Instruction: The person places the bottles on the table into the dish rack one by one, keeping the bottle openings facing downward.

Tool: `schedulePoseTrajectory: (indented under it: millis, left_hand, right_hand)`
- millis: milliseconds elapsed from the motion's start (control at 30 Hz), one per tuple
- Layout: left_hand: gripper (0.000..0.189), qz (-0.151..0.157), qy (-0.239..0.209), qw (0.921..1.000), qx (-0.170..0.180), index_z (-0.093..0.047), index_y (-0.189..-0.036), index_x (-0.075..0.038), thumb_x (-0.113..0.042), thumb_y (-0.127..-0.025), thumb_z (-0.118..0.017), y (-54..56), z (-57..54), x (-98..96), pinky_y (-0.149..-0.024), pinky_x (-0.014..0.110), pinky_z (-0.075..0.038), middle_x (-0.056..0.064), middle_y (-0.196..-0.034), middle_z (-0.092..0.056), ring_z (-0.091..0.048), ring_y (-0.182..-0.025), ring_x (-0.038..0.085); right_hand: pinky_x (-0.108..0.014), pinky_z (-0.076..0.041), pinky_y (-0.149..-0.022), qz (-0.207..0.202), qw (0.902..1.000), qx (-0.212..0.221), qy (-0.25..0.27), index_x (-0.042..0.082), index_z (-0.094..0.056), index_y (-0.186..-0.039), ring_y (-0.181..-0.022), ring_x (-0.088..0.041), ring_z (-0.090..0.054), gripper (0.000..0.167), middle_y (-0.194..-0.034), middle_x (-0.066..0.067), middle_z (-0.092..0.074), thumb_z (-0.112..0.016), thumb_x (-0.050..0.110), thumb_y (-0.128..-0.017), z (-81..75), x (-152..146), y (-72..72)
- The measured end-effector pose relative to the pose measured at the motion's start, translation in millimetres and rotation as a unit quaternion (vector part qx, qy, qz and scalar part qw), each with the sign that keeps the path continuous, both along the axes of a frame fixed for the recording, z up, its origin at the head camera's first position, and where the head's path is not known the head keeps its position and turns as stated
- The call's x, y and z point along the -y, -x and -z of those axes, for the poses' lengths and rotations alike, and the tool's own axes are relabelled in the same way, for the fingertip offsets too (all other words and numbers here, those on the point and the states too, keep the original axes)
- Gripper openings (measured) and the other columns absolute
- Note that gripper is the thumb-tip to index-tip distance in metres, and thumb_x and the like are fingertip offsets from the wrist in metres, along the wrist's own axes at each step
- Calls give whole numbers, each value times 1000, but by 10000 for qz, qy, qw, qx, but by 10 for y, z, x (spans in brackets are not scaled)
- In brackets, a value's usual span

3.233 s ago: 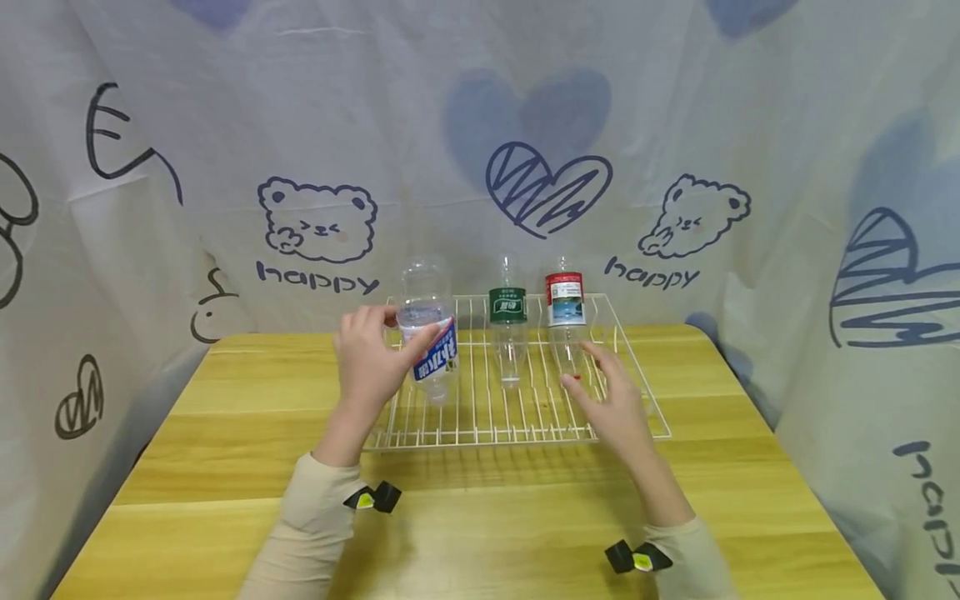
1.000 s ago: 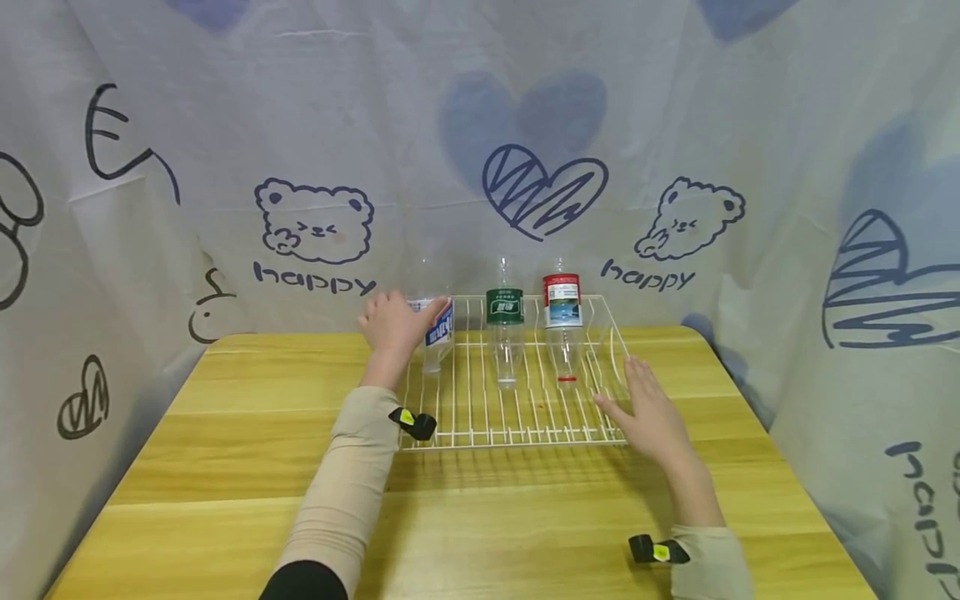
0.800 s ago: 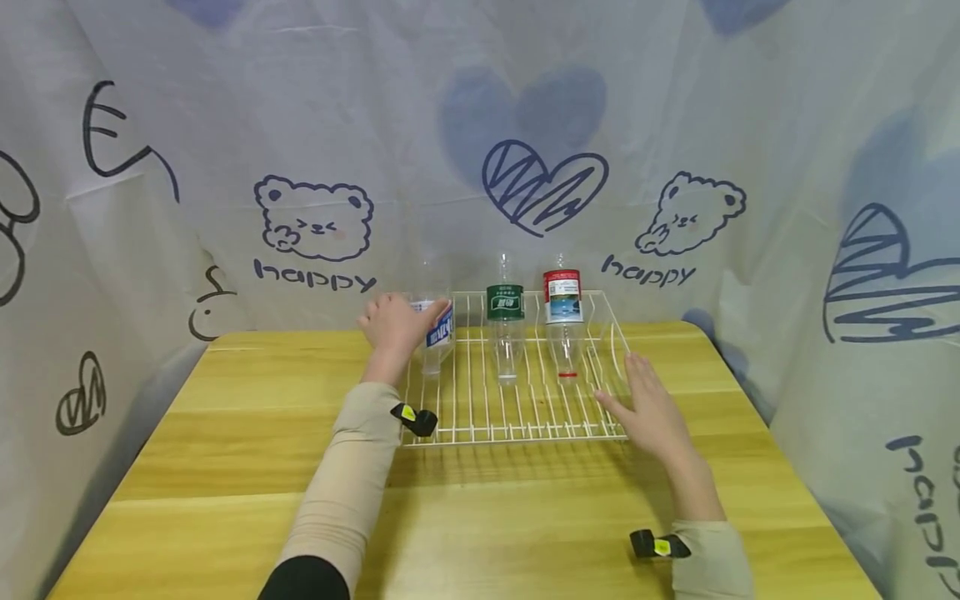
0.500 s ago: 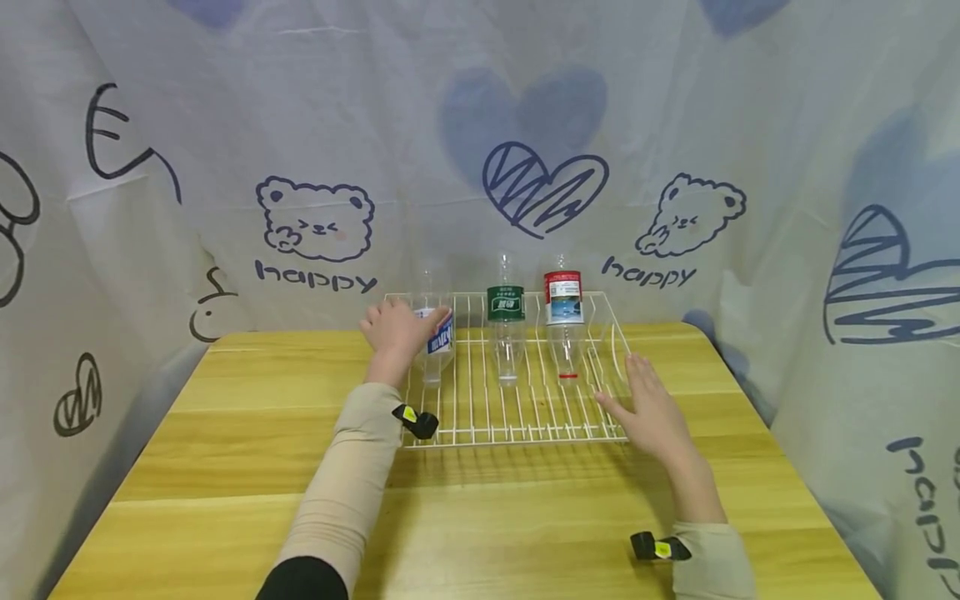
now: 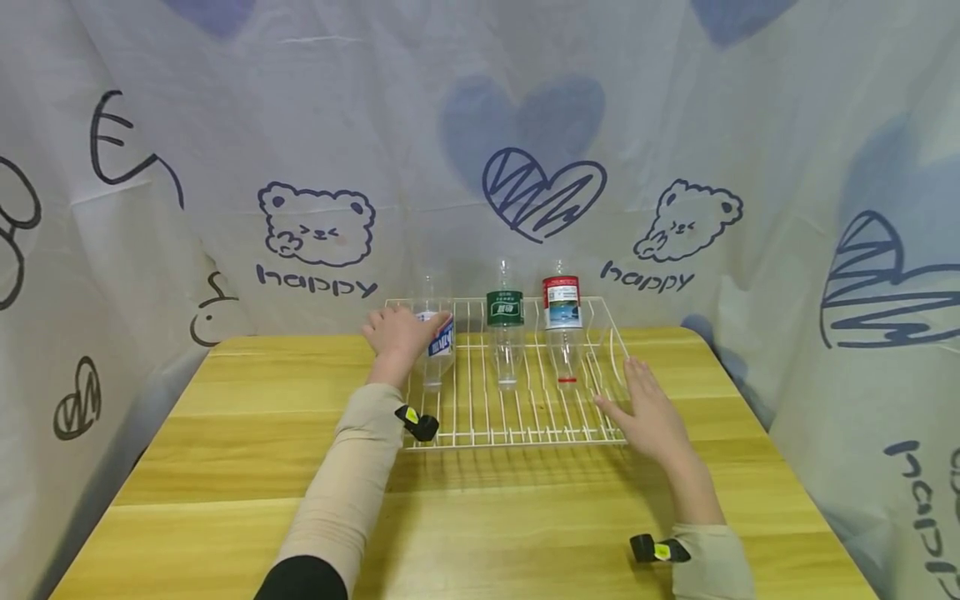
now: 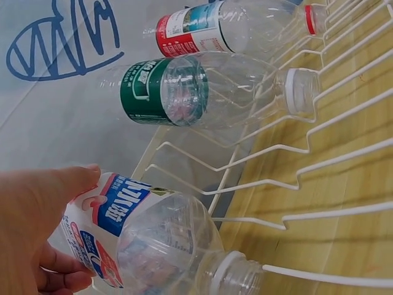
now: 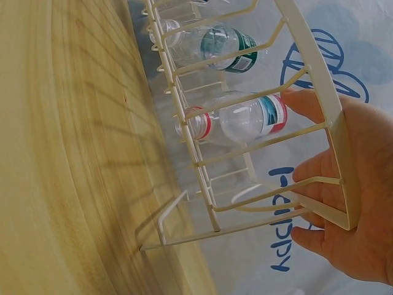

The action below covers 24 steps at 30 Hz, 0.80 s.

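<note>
My left hand (image 5: 399, 337) grips a clear plastic bottle (image 6: 166, 239) with a blue-and-white label, thumb on the label, fingers around its far side. Its mouth points down and toward me, at the left of a white wire rack (image 5: 480, 433). Beside it in the rack, also mouth down, are a green-labelled bottle (image 5: 506, 308) with a white neck ring and a red-labelled bottle (image 5: 562, 304) with a red ring. My right hand (image 5: 656, 417) holds the rack's near right corner, thumb over the front and fingers along the side; in the right wrist view the frame partly covers it.
The rack stands on a yellow wooden table (image 5: 480, 517), with its wires casting shadows on the wood. Behind and on both sides hangs a pale curtain (image 5: 420, 125) printed with hearts and bears.
My left hand has carried the blue-and-white bottle away from me into the rack, then lowered it slightly. The right hand has gone from the red-labelled bottle to the rack's corner.
</note>
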<state>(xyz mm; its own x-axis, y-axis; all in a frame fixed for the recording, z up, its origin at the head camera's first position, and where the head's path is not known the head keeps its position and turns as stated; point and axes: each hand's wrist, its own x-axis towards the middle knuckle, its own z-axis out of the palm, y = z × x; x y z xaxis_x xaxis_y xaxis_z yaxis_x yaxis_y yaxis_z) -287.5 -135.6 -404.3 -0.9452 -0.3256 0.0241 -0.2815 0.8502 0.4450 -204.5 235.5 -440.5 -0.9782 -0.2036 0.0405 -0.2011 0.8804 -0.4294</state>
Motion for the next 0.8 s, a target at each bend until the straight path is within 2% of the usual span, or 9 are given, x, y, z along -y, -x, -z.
schedulePoseTrajectory:
  millis: [367, 500, 600, 700, 800]
  left_hand:
    - [103, 5, -41, 9999, 148, -50, -132, 3, -84, -78, -46, 57, -44, 11, -104, 56, -28, 25, -134, -48, -39, -122, 41]
    - [100, 101, 8, 9995, 283, -54, -128, 0, -86, -79, -39, 51, -75, 38, -103, 56, -29, 24, -134, -48, -39, -123, 41]
    - [100, 204, -20, 9990, 392, -58, -123, -2, -88, -79, -32, 26, -150, 70, -102, 55, -31, 23, -133, -49, -41, -121, 41]
    - [105, 292, -46, 9986, 442, -57, -127, -3, -90, -79, -24, -23, -279, 127, -105, 58, -29, 25, -139, -47, -40, -126, 43]
    - [107, 292, -18, 9991, 317, -50, -136, -2, -89, -80, -23, -100, -417, 223, -109, 64, -22, 27, -145, -41, -33, -134, 46]
  right_hand:
    - [-56, -10, -120, -44, 10000, 15, 20, -4, -7, -153, -150, -43, -4, 94, -162, -23, -4, -41, 62, -96, -32, 3, 63]
    - [-56, -9, -120, -81, 9999, 61, 56, -4, -7, -153, -150, -42, -4, 96, -162, -23, -4, -43, 63, -95, -34, 8, 69]
    - [-56, -9, -120, -98, 9999, 68, 61, -5, -8, -153, -150, -43, -4, 96, -161, -24, -5, -44, 62, -95, -43, 1, 71]
    - [-56, -10, -120, -117, 9999, 12, 29, -5, -8, -153, -149, -44, -5, 95, -161, -26, -7, -45, 60, -96, -76, -23, 80]
    - [-56, -10, -120, -175, 9998, -103, -4, -5, -8, -153, -149, -45, -7, 93, -160, -27, -8, -47, 58, -96, -134, -68, 97]
